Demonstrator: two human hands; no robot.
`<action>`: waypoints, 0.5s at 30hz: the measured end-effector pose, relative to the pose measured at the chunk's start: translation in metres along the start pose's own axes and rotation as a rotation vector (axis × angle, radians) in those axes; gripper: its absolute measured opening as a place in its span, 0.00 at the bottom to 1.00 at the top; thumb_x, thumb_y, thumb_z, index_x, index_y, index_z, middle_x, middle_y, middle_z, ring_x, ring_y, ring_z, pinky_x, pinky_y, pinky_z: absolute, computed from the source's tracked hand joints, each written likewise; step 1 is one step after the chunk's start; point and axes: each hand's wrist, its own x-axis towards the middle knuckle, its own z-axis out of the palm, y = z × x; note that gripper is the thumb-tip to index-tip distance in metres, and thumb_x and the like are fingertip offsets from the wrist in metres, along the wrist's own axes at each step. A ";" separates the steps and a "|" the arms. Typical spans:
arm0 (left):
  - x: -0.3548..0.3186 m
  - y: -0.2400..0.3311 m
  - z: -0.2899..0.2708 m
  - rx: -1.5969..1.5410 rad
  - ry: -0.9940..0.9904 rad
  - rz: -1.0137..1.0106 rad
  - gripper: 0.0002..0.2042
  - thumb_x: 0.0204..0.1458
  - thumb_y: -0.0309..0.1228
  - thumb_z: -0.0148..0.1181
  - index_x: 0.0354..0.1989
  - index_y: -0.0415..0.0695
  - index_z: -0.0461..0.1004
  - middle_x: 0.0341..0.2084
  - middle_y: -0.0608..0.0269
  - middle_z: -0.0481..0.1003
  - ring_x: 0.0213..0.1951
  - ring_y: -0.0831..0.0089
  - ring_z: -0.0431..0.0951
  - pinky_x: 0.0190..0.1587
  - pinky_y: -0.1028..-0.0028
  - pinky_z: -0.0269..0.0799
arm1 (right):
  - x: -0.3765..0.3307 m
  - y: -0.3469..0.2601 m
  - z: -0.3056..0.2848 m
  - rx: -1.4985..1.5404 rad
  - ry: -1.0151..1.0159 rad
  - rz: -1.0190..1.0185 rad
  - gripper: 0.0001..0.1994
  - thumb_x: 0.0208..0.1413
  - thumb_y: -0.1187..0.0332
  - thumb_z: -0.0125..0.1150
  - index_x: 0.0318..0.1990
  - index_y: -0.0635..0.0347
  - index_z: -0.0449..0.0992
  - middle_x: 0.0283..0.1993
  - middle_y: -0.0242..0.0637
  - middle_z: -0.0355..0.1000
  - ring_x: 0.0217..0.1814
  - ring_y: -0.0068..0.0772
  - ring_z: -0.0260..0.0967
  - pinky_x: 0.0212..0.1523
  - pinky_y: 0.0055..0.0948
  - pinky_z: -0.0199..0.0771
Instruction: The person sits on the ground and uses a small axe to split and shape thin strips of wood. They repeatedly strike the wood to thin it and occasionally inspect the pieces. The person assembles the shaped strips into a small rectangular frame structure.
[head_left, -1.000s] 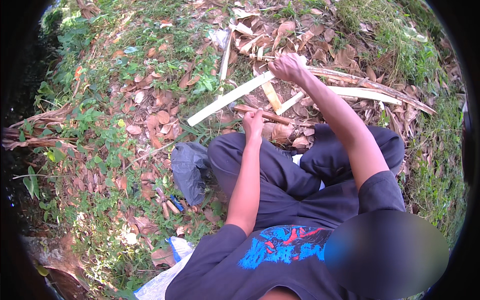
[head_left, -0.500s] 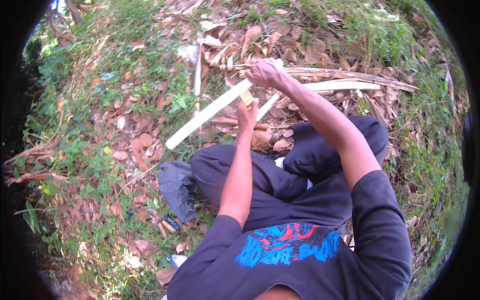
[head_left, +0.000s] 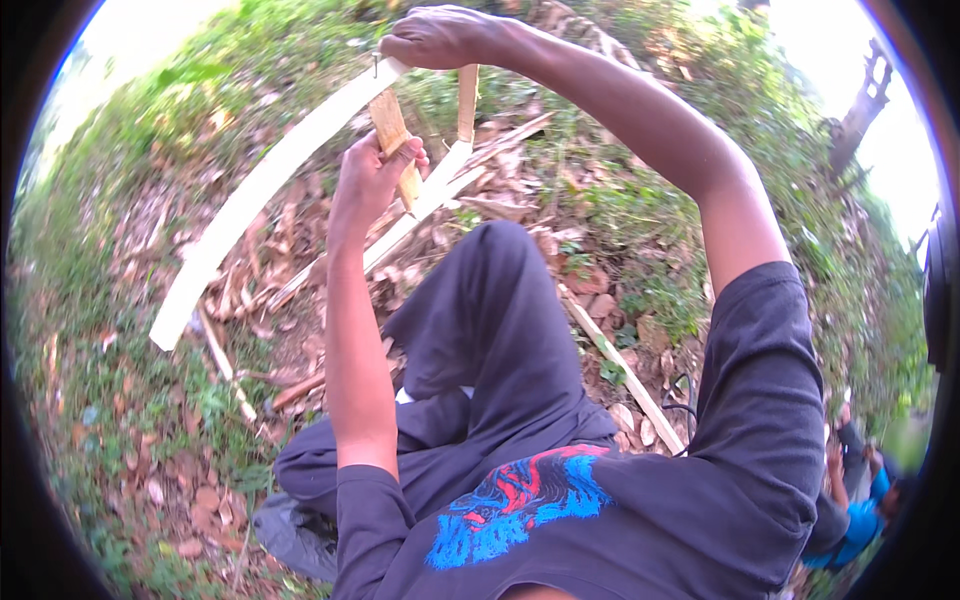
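My left hand (head_left: 368, 182) is closed round a short, flat piece of yellowish wood (head_left: 390, 118), with the thumb across its lower part. At the top, my right hand (head_left: 440, 38) is curled over the upper end of a long pale wooden strip (head_left: 250, 195), which slants down to the left. A nail (head_left: 376, 64) sticks out of the strip close to those fingers. The short piece reaches up to the strip near this end; whether they are joined I cannot tell. Below my right hand, an upright slat (head_left: 467, 103) meets another pale strip (head_left: 425, 205).
Dry leaves and grass cover the ground. A loose narrow stick (head_left: 625, 372) lies right of my raised knee (head_left: 490, 300). A dark plastic bag (head_left: 295, 535) rests at lower left. Another person in blue (head_left: 855, 530) sits at the far lower right.
Both hands have risen with the wood, and the long strip is now held higher and farther left in view. The view has swung, bringing a knee up and another person in at right.
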 end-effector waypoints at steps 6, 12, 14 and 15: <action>0.044 0.045 0.108 0.002 -0.220 0.156 0.16 0.58 0.40 0.62 0.38 0.35 0.80 0.28 0.59 0.82 0.32 0.74 0.81 0.38 0.71 0.75 | -0.145 0.040 -0.060 -0.033 -0.068 0.206 0.12 0.63 0.63 0.45 0.37 0.57 0.74 0.34 0.46 0.75 0.36 0.52 0.74 0.39 0.49 0.72; 0.032 0.055 0.171 -0.042 -0.360 0.189 0.18 0.58 0.43 0.61 0.36 0.36 0.80 0.28 0.58 0.82 0.33 0.72 0.83 0.38 0.71 0.77 | -0.230 0.009 -0.086 -0.004 -0.132 0.337 0.20 0.64 0.59 0.39 0.29 0.62 0.75 0.30 0.48 0.74 0.33 0.45 0.73 0.42 0.46 0.73; 0.028 0.043 0.172 0.014 -0.353 0.166 0.17 0.58 0.42 0.61 0.36 0.36 0.80 0.27 0.59 0.82 0.29 0.73 0.80 0.35 0.70 0.75 | -0.228 -0.012 -0.095 0.320 -0.174 0.614 0.23 0.64 0.56 0.37 0.27 0.61 0.74 0.24 0.47 0.70 0.26 0.41 0.65 0.40 0.46 0.69; 0.022 0.050 0.174 0.049 -0.350 0.171 0.17 0.58 0.41 0.62 0.36 0.35 0.80 0.26 0.59 0.81 0.28 0.73 0.80 0.34 0.71 0.74 | -0.231 -0.017 -0.094 0.330 -0.162 0.616 0.23 0.64 0.56 0.37 0.27 0.62 0.74 0.25 0.48 0.70 0.27 0.44 0.66 0.40 0.46 0.69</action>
